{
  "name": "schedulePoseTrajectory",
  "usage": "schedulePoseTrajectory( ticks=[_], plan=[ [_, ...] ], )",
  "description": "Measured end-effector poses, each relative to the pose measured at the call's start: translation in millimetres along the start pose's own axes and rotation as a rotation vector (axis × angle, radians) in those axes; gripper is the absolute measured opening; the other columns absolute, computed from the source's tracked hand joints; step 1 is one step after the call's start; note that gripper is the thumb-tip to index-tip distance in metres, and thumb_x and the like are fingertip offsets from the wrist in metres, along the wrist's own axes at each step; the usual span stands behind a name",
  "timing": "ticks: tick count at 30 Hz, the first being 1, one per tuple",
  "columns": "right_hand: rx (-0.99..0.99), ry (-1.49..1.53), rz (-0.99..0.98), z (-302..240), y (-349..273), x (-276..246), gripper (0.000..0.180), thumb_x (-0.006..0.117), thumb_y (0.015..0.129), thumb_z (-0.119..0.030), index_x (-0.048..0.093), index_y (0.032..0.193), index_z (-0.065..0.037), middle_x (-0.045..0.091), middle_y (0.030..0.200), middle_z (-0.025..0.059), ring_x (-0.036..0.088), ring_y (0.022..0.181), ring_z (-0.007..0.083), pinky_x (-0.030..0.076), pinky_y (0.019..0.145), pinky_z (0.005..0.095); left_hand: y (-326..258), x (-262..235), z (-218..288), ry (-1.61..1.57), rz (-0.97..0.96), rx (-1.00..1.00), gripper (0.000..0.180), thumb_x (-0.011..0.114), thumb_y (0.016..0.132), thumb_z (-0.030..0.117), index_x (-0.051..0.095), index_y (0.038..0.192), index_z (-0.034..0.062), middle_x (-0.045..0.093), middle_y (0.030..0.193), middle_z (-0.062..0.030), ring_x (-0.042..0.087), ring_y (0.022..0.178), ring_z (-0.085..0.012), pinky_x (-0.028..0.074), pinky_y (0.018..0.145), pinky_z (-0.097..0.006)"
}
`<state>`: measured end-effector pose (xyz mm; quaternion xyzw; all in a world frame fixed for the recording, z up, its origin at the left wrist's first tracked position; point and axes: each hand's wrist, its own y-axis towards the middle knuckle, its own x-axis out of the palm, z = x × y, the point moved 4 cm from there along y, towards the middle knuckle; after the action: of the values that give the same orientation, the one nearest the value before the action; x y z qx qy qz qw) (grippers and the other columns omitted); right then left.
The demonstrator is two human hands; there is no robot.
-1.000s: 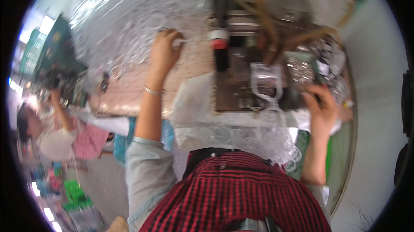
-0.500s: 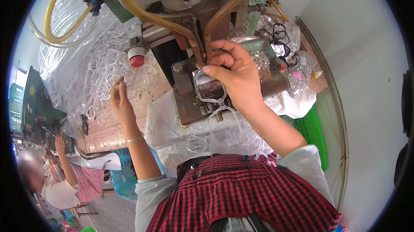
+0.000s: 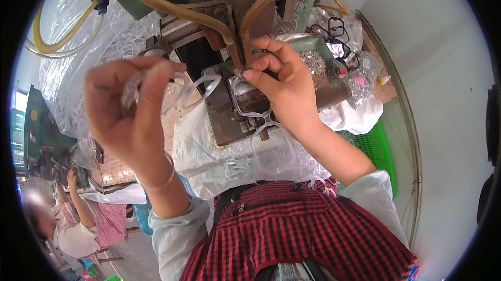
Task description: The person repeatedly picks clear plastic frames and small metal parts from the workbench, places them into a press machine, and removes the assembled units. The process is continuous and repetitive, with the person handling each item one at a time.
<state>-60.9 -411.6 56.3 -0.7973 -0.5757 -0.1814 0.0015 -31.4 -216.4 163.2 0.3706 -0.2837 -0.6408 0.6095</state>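
Cluttered workbench (image 3: 120, 168) under plastic sheet (image 3: 209, 161)

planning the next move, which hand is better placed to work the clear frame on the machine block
Right. The right hand already pinches the clear frame at the machine block; the left hand is raised aside, holding another clear frame.

Left hand (image 3: 130, 119) motion-blurred, clear frame (image 3: 182, 88) in it smeared. Right hand (image 3: 284, 85) hides press (image 3: 229, 114) contact point. Press top cut off by edge.

clear plastic bags (image 3: 83, 46) upper left, small clear bags (image 3: 360, 85) right
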Motion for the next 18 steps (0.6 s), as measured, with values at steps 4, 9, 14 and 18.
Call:
schedulePoseTrajectory(
  ticks=[4, 9, 14, 18],
  plan=[
    [0.111, 0.137, -0.054, -2.3, 5.8, 1.1, 0.045, 0.067, 0.085, 0.007, 0.054, 0.128, 0.005, 0.066, 0.095, 0.0039, 0.062, 0.092, 0.0118, 0.049, 0.086, 0.0264, 4.1, -5.2, -3.9, -0.074, -0.014, -0.042, 0.017, 0.067, 0.09, -0.007, 0.053, 0.096, 0.0002, 0.071, 0.085, -0.0199, 0.07, 0.074, -0.0231, 0.057, 0.068, -0.031],
    [0.254, 0.209, -0.041, -29.1, -11.6, -3.8, 0.042, 0.06, 0.094, -0.008, 0.053, 0.133, 0.006, 0.066, 0.114, 0.0166, 0.062, 0.111, 0.0232, 0.046, 0.098, 0.0337, -20.2, 0.7, 19.3, 0.019, -0.083, 0.068, 0.022, 0.076, 0.079, -0.009, 0.056, 0.084, -0.0025, 0.071, 0.085, -0.024, 0.069, 0.072, -0.0234, 0.055, 0.069, -0.03],
    [-0.672, -0.759, -0.005, -21.6, -47.4, -8.3, 0.039, 0.049, 0.104, -0.021, 0.057, 0.131, 0.006, 0.062, 0.128, 0.0242, 0.056, 0.127, 0.0396, 0.043, 0.106, 0.045, -63.5, 34.7, 51.8, 0.165, -0.379, 0.588, 0.025, 0.083, 0.067, 0.014, 0.06, 0.078, 0.0118, 0.071, 0.094, -0.0082, 0.063, 0.066, -0.0179, 0.057, 0.061, -0.03],
    [-0.21, -0.593, 0.227, 12.9, -19.7, -81.6, 0.03, 0.052, 0.105, -0.019, 0.062, 0.124, 0.002, 0.069, 0.113, 0.015, 0.064, 0.105, 0.0219, 0.048, 0.093, 0.0332, -85.3, 68.7, 31.1, 0.106, -0.587, 0.557, 0.034, 0.087, 0.07, 0.02, 0.06, 0.089, 0.0123, 0.071, 0.1, -0.0064, 0.059, 0.063, -0.0162, 0.047, 0.049, -0.027]
  ],
)
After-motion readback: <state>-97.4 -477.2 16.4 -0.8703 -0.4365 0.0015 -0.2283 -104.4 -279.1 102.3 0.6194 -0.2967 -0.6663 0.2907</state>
